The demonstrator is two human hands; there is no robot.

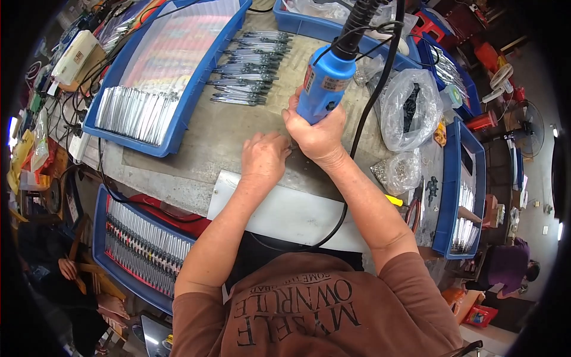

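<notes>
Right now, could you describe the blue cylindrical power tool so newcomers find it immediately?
Start at the grey workbench. Above it, a bare right hand grips the blue cylindrical power tool. Unlike nearby blue rectangular plastic trays, it is rounded, with a black ribbed sleeve.

One blue cylindrical power tool (324, 83), one bare left hand (263, 157), one bare right hand (320, 134), at least five blue rectangular plastic trays (173, 137), one flat white panel (285, 224)

The floor (542, 217) is grey. A round fan (526, 127) is on the right. A white light (13, 127) shines near the left edge.
</notes>
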